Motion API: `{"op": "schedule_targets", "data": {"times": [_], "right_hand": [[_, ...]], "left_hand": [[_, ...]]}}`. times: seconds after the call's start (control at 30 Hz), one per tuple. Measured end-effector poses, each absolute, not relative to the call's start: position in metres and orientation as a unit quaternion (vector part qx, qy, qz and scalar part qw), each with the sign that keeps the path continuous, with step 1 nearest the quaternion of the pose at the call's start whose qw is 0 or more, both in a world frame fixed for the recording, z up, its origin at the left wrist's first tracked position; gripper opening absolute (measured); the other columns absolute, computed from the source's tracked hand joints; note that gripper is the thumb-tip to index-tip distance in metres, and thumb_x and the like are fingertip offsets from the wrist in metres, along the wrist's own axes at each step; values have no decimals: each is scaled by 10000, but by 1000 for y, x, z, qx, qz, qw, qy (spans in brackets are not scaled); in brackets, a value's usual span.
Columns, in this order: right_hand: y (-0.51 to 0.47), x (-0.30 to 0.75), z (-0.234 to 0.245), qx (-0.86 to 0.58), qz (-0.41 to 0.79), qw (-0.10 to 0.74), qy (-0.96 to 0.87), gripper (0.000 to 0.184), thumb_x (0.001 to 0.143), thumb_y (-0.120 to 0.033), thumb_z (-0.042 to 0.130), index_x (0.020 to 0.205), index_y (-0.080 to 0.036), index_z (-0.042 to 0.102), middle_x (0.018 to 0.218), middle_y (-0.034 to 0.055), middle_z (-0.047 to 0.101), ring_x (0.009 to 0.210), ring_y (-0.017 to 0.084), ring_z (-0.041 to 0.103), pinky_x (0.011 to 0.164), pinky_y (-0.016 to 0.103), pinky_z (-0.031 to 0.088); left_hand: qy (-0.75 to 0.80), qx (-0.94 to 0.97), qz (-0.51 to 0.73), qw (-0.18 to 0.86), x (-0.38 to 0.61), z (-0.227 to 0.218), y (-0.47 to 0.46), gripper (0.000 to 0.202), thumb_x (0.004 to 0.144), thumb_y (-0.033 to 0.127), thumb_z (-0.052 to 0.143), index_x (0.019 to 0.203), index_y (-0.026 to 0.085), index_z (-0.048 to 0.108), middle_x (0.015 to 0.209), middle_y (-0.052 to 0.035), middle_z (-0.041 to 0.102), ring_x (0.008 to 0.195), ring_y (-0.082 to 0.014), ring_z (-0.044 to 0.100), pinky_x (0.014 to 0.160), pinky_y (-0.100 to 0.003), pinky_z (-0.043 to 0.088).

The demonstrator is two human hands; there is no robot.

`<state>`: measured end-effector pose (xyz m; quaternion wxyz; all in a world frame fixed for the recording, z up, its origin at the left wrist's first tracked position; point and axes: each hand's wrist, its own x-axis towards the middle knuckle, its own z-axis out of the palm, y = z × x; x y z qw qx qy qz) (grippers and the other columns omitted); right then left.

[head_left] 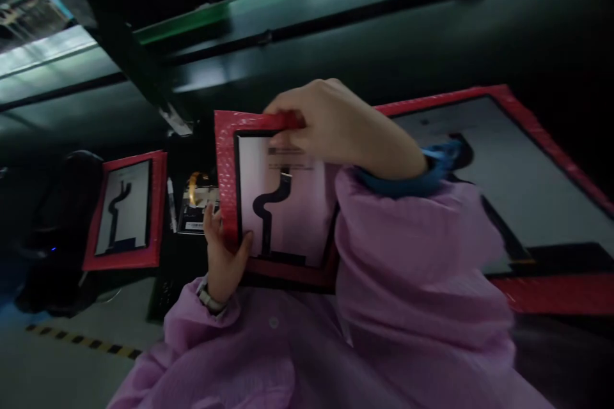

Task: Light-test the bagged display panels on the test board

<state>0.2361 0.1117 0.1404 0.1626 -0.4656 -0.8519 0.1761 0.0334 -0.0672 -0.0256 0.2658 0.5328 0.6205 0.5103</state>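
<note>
– Right hand (326, 121): closed in a pinch at the top edge of a red bubble sheet (227, 172), thumb to the front, fingers over the top.

– Left hand (226, 262)?

– Partly curled. Thumb on the front near the lower left corner, other fingers at the left edge; same sheet gripped.

– Surroundings, by size?

– Largest: the big panel (537, 172) at far right, pale face up, on its own red backing (551, 294), partly covered by the right sleeve (407, 243).

– Next?

– Held panel (307, 223), against the front of the bubble sheet, between the two hands and before the wearer's torso. Pale face with a black border; a dark curved strip (263, 208) runs down it.

– To the left?

– Side panel (125, 204), smaller in view, on another red sheet (156, 204), well apart from the hands.

– Smaller still?

– Small electronic part (201, 208) with an orange loop, just beside the left hand's fingers; details blurred. Last, a thin white pen-like stick (171, 204) between that part and the side panel.
</note>
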Motion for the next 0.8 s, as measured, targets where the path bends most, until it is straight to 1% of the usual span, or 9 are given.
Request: {"op": "schedule_targets", "data": {"times": [0.1, 0.17, 0.27, 0.37, 0.47, 0.57, 0.67, 0.73, 0.8], "right_hand": [[105, 238, 143, -441, 185, 186, -858, 184, 879, -157, 694, 1026, -246, 762, 848, 13, 740, 824, 173, 693, 903, 328, 520], [104, 239, 139, -417, 195, 211, -862, 197, 853, -167, 722, 1037, -220, 770, 858, 28, 744, 826, 185, 692, 858, 328, 511], [107, 237, 128, -401, 205, 239, -860, 235, 823, -202, 748, 1057, -203, 772, 848, 27, 738, 799, 187, 684, 784, 317, 491], [109, 232, 120, -382, 199, 268, -862, 189, 866, -348, 691, 982, -219, 766, 815, 24, 729, 744, 175, 667, 727, 306, 460], [108, 227, 118, -375, 186, 316, -851, 479, 931, -605, 486, 991, -213, 755, 856, 62, 742, 683, 171, 641, 695, 323, 450], [108, 222, 118, -401, 179, 341, -831, 721, 873, -772, 358, 1006, -179, 746, 906, 106, 745, 645, 177, 623, 669, 343, 457], [111, 219, 114, -416, 182, 321, -831, 784, 813, -813, 328, 980, -165, 738, 851, 117, 735, 635, 195, 628, 664, 364, 476], [115, 217, 107, -409, 186, 307, -839, 782, 804, -818, 315, 970, -178, 731, 816, 109, 730, 654, 209, 647, 670, 373, 493], [120, 215, 96, -391, 191, 297, -850, 774, 809, -836, 313, 964, -198, 723, 829, 100, 739, 681, 216, 671, 670, 375, 511]], "left_hand": [[585, 488, 545, 352, 35, -25, -69, 930, 835, 434, 816, 1553, 306, 239, 1370, -126, 573, 1202, -237, 670, 1055, -410, 558], [582, 474, 534, 390, 35, -24, -73, 833, 822, 469, 826, 1483, 274, 357, 1300, -108, 626, 1153, -233, 686, 1036, -391, 560], [595, 472, 518, 395, 37, -22, -82, 583, 874, 526, 759, 1310, 217, 527, 1085, -63, 691, 978, -192, 696, 932, -328, 564], [593, 466, 539, 375, 33, -18, -88, 526, 908, 569, 698, 1254, 192, 575, 952, -37, 679, 854, -159, 659, 815, -280, 545], [587, 459, 569, 347, 10, -9, -89, 516, 904, 564, 703, 1247, 193, 600, 975, -45, 688, 879, -161, 656, 834, -284, 539], [604, 439, 592, 303, -38, 6, -89, 534, 851, 588, 741, 1196, 199, 622, 1100, -76, 702, 1026, -204, 666, 938, -326, 539], [671, 390, 576, 255, -103, 24, -95, 625, 757, 600, 804, 1185, 186, 614, 1085, -80, 703, 1051, -242, 669, 974, -364, 535], [690, 367, 576, 241, -146, 35, -100, 690, 727, 603, 809, 1224, 178, 590, 1114, -87, 705, 1047, -252, 671, 973, -379, 538], [711, 344, 567, 232, -184, 43, -105, 748, 652, 572, 849, 1221, 165, 585, 1097, -86, 712, 1022, -256, 675, 962, -387, 543]]}}
